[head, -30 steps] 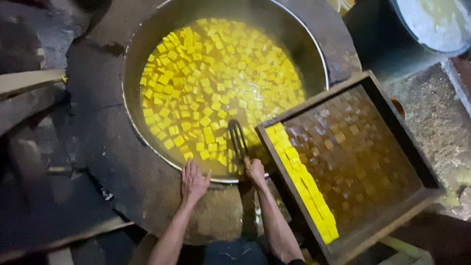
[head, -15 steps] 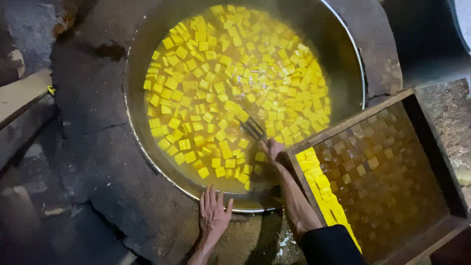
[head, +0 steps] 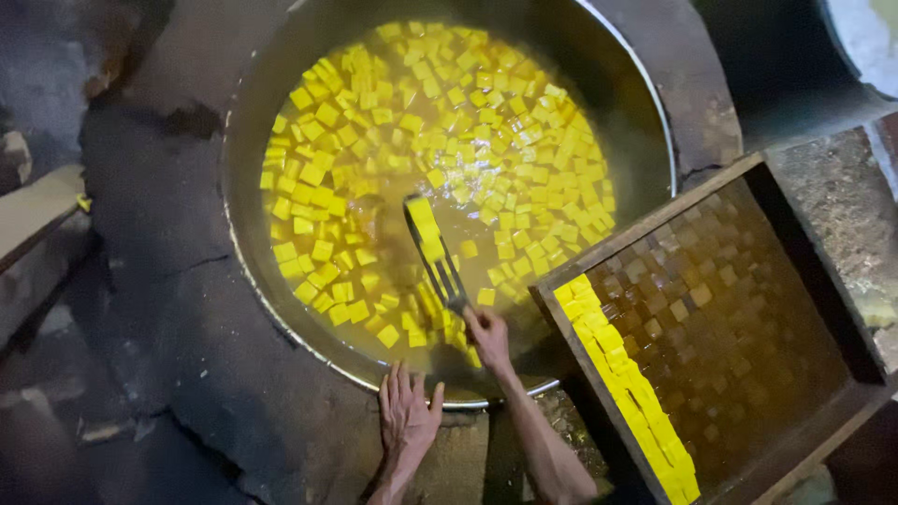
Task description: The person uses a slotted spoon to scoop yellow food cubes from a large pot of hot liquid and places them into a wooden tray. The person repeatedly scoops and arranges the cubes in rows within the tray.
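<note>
the right hand (head: 488, 335) pinches the handle of a slotted turner (head: 432, 251), which reaches out over the wok (head: 655, 140) with a few yellow cubes (head: 423, 223) on its blade. the left hand (head: 407, 411) lies flat, fingers spread, on the stone ledge (head: 187, 309) touching the wok's near rim. a wooden tray (head: 655, 224) with a row of cubes sits just right of the wok.

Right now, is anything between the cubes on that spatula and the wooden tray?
Nothing visible. The right hand holds the spatula with cubes over the wok; only floating cubes and the rim lie toward the tray.
</note>
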Available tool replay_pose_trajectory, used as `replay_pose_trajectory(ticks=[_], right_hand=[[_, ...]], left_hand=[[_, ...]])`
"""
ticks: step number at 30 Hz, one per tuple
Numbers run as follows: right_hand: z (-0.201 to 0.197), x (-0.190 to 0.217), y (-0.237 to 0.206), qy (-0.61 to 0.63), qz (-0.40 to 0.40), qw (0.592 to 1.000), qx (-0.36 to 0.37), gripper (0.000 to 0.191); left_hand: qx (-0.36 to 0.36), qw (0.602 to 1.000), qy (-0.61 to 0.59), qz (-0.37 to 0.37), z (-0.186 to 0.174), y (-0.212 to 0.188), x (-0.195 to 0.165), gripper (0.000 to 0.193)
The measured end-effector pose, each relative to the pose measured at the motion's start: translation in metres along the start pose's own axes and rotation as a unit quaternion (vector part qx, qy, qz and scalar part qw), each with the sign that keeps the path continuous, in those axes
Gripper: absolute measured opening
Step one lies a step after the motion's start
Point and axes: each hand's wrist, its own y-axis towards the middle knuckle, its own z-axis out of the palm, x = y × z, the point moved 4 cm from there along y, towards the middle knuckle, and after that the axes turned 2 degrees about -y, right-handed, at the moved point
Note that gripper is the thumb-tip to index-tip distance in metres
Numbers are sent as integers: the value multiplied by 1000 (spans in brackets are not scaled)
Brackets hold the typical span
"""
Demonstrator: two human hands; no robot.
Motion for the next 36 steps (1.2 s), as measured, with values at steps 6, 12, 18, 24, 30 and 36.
replay_pose_trajectory(ticks=[6, 12, 18, 24, 30, 36], right_hand=[[-40, -5, -6, -184, 30, 979, -79, 54], [-59, 10, 37, -309, 143, 936, -87, 66], [-30, 65, 89, -227, -66, 965, -117, 51], [-20, 85, 54, 51, -66, 993, -84, 33], [-136, 74, -37, 67, -125, 987, -77, 28], [-321, 52, -167, -138, -109, 966, -188, 31]], left_hand=[[-15, 1000, 3, -4, 5, -5, -3, 52], [-5, 1000, 12, 1, 13, -6, -1, 54], [5, 1000, 6, -13, 24, -8, 3, 48], [0, 999, 53, -5, 39, -18, 9, 49], [5, 992, 128, 2, 53, -39, 13, 60], [-60, 987, 124, 78, 44, -48, -1, 58]])
